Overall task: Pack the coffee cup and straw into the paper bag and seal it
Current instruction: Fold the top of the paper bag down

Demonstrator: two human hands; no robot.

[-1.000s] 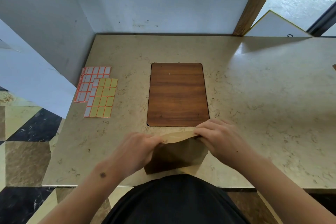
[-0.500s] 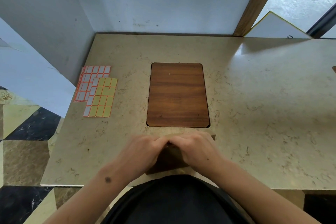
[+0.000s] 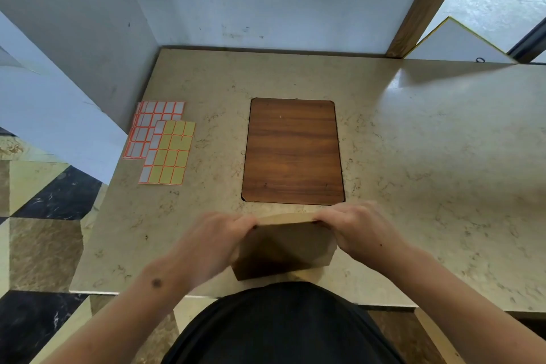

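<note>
left hand [image 3: 215, 241], right hand [image 3: 359, 230] gripping paper bag [image 3: 283, 248] top corners near table edge [image 3: 97, 291]

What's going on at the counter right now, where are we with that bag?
A person holds the paper bag at the near edge of the counter, left hand and right hand gripping the two ends of its folded-over top. The cup and straw aren't visible. The sticker sheets lie untouched to the left, so the bag looks folded but not yet stickered shut.
</note>
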